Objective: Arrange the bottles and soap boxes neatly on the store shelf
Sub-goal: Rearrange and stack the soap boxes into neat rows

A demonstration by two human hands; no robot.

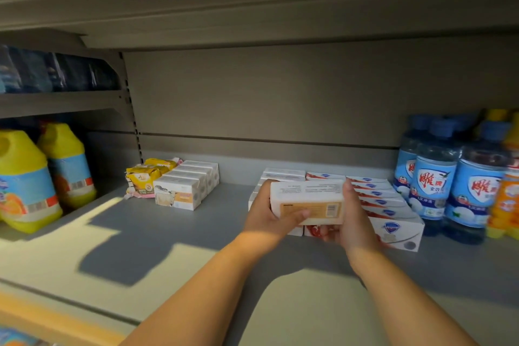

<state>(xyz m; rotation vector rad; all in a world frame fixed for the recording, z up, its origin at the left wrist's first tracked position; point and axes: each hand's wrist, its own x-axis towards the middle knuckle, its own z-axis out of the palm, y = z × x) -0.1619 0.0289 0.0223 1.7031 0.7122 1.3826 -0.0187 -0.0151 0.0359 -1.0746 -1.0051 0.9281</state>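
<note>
Soap box (307,199), white with an orange label panel facing the camera, is held lengthwise between both hands, right of the middle of the grey shelf (168,233). The left hand (264,212) grips its left end, thumb laid across the near face and fingers curled round behind. The right hand (354,218) clasps the right end, thumb up along the side and fingers tucked under the bottom edge. The box hangs just over the near end of a block of red-and-white soap boxes (393,213) lined up in rows running from near to far; whether it touches them cannot be told. Right of that block, blue-capped bottles (434,177) stand upright in a cluster, with orange packs (504,205) at the far right edge. Left of the hands and well apart, a short row of white boxes (185,187) lies beside yellow packets (147,171). Yellow jugs (26,185) stand on the next bay at the left.
</note>
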